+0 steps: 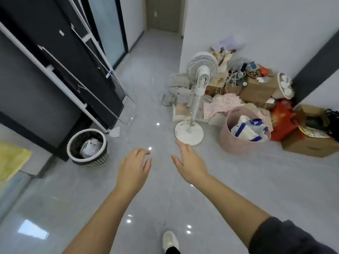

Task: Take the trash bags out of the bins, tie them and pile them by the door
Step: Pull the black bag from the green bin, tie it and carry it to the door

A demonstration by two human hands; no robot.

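Grey tiled floor (143,99) stretches ahead as you hold both arms out, your left hand (133,167) and right hand (190,163) empty, fingers spread loosely apart. Left of your hands, the woven bin (88,147) stands against a dark panel, its black trash bag (77,142) still inside. At the corridor's far end is the door (164,13).

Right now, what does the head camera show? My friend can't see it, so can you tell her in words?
Two bare, empty hands, left hand and right hand, reach out over a shiny grey floor. A round bin with a dark bag stands to the left; a white fan and a pink basket stand to the right by clutter.
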